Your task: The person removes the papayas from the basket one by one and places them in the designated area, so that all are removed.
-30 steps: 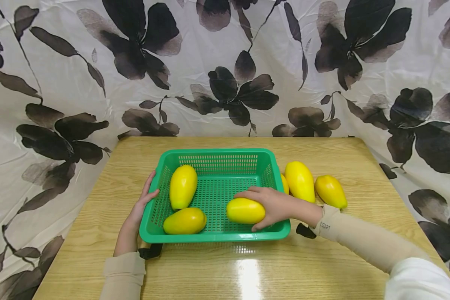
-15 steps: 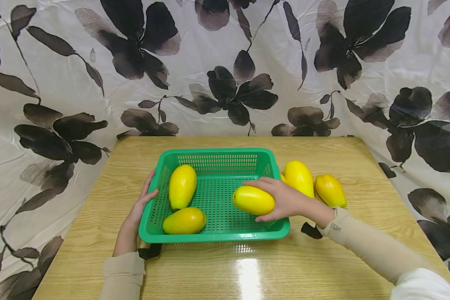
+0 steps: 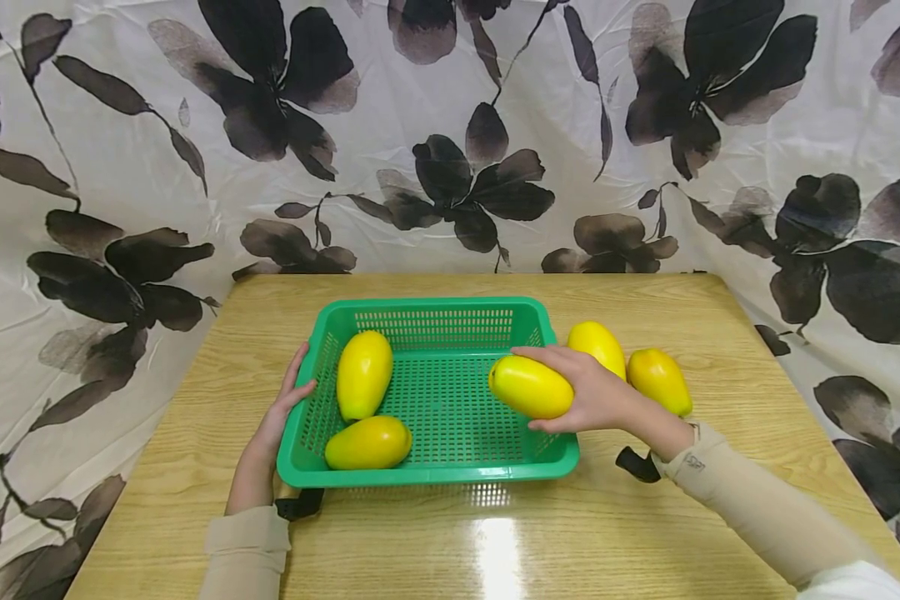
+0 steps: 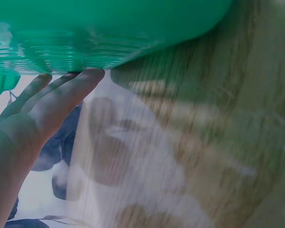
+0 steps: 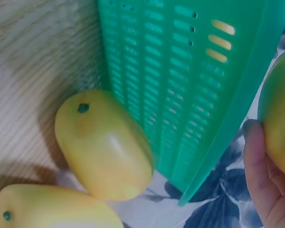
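Note:
A green perforated basket [image 3: 450, 475] stands on the table. My left hand [image 3: 277, 417] lies along its left side, thumb at the rim; in the left wrist view its straight fingers [image 4: 69, 97] touch the outer wall. My right hand [image 3: 596, 392] grips a yellow mango [image 3: 531, 387], fingers round its far side and thumb at the near side. Held tilted, that mango is over the basket's right part and, in the right wrist view, above the rim. Inside the basket at the left lie an upright-pointing mango [image 3: 364, 375] and a sideways one [image 3: 369, 443].
Right of the basket, a large mango [image 3: 598, 346] lies partly behind my right hand, with a smaller mango [image 3: 658, 382] beside it. The wooden table [image 3: 390, 542] ends at a floral cloth [image 3: 450, 100] behind. Black straps [image 3: 637, 464] hang at both wrists.
My right hand has lifted the mango up and to the right, from the basket's middle toward its right wall. Another mango by that wall is now hidden. The left hand stays put.

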A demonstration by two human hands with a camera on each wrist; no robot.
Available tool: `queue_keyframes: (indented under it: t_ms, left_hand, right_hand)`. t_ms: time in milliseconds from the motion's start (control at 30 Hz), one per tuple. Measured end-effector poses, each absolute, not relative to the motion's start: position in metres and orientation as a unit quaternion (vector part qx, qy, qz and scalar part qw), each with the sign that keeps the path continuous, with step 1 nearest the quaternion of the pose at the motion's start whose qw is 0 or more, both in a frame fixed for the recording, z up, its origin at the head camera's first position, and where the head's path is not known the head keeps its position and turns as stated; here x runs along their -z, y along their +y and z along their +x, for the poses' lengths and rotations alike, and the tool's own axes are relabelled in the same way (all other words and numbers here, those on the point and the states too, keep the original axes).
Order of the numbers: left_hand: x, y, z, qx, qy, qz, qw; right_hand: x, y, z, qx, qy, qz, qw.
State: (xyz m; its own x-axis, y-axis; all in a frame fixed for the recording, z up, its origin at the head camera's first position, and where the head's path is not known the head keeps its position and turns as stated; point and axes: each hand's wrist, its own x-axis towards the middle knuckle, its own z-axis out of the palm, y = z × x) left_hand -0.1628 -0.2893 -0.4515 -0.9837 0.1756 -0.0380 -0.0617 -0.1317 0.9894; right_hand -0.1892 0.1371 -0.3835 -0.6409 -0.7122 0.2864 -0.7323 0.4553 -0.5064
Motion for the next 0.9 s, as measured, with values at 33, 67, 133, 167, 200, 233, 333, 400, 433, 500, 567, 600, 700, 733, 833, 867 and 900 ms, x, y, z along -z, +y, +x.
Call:
queue_keyframes:
  t_ms: [33,67,133,167,200,233,333,400,433,500,567,600,700,733,833,867,900]
  left_hand:
    - [0.451,-0.289,-0.162,-0.748,0.658,0.040,0.082]
    - [0.451,-0.289,-0.161,-0.747,0.658,0.039,0.085]
    - [0.450,-0.289,-0.161,-0.746,0.659,0.037,0.088]
    - [0.450,-0.289,-0.161,-0.746,0.659,0.038,0.087]
    - [0.450,-0.289,-0.161,-0.749,0.656,0.041,0.086]
    - [0.450,-0.289,-0.161,-0.750,0.654,0.042,0.086]
    - [0.451,-0.289,-0.164,-0.755,0.650,0.044,0.077]
    - [0.452,-0.288,-0.165,-0.757,0.648,0.043,0.072]
    - [0.452,-0.288,-0.166,-0.757,0.649,0.041,0.069]
    - [0.452,-0.288,-0.167,-0.755,0.651,0.038,0.066]
    - [0.452,-0.288,-0.168,-0.752,0.655,0.034,0.066]
    - [0.452,-0.288,-0.168,-0.750,0.658,0.032,0.066]
    - [0.451,-0.288,-0.167,-0.751,0.656,0.029,0.069]
    - [0.451,-0.288,-0.167,-0.753,0.654,0.030,0.071]
    - [0.451,-0.287,-0.167,-0.758,0.648,0.037,0.071]
    - [0.451,-0.287,-0.166,-0.759,0.646,0.039,0.072]
    - [0.451,-0.287,-0.166,-0.760,0.644,0.042,0.072]
  right_hand:
    - [0.384,0.139,-0.189,-0.305,-0.854,0.422,0.023]
    - [0.384,0.141,-0.189,-0.305,-0.854,0.420,0.028]
    - [0.384,0.144,-0.189,-0.307,-0.857,0.413,0.035]
    - [0.384,0.146,-0.189,-0.307,-0.859,0.408,0.036]
    - [0.384,0.148,-0.189,-0.308,-0.862,0.402,0.037]
    - [0.384,0.149,-0.188,-0.308,-0.864,0.396,0.038]
    - [0.384,0.154,-0.186,-0.308,-0.873,0.377,0.036]
    - [0.384,0.157,-0.185,-0.305,-0.878,0.366,0.038]
    - [0.384,0.159,-0.185,-0.305,-0.881,0.360,0.039]
    - [0.384,0.162,-0.184,-0.306,-0.884,0.350,0.043]
    - [0.385,0.165,-0.184,-0.307,-0.886,0.345,0.048]
    - [0.385,0.167,-0.184,-0.309,-0.885,0.344,0.052]
    - [0.385,0.172,-0.183,-0.314,-0.883,0.342,0.063]
    - [0.386,0.173,-0.182,-0.317,-0.882,0.342,0.068]
    - [0.387,0.178,-0.181,-0.319,-0.882,0.337,0.078]
    - [0.387,0.180,-0.180,-0.321,-0.882,0.335,0.081]
    - [0.388,0.182,-0.180,-0.321,-0.882,0.334,0.085]
